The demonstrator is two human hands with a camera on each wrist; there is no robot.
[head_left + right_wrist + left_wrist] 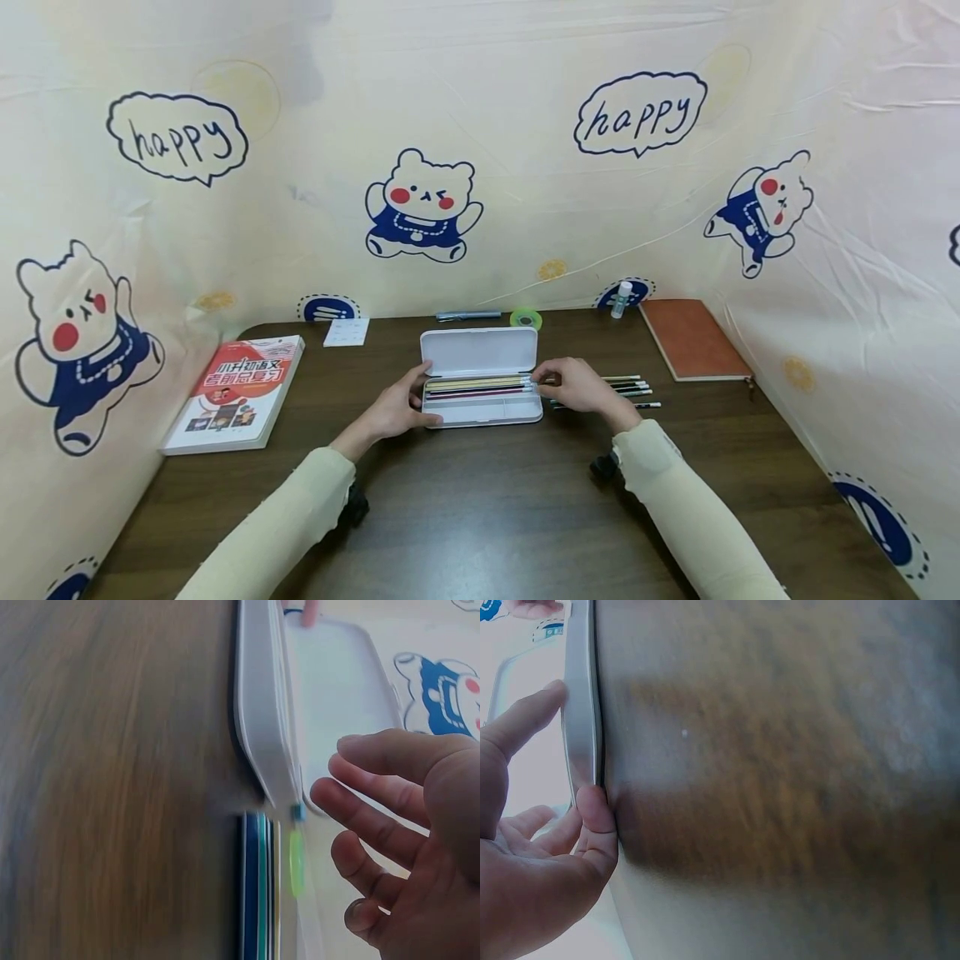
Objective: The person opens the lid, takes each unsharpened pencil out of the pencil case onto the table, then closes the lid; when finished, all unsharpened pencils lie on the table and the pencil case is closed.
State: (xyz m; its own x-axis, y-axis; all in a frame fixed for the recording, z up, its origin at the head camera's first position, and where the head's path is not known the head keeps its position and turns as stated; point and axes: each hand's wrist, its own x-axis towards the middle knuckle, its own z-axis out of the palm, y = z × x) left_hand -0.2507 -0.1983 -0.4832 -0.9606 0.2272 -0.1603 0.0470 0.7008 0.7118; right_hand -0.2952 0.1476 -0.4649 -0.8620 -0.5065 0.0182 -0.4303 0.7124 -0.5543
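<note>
A white pencil case (481, 414) lies with its lid (478, 352) raised and several pencils (476, 384) lying in its tray. My left hand (393, 407) grips the case's left end. In the left wrist view, the thumb and fingers (594, 810) wrap that end of the case (581, 690). My right hand (573, 385) hovers at the right end of the case. Its fingers (375, 814) are loosely bent with nothing between them in the right wrist view. More pencils (637, 392) lie on the table just right of the case, partly hidden by this hand.
A book (238, 392) and a white paper (347, 332) are to the left. Behind the lid lie a blue pen (468, 316) and a green tape roll (526, 318). A glue stick (621, 300) and brown notebook (693, 337) stand at the right back of the table (480, 517).
</note>
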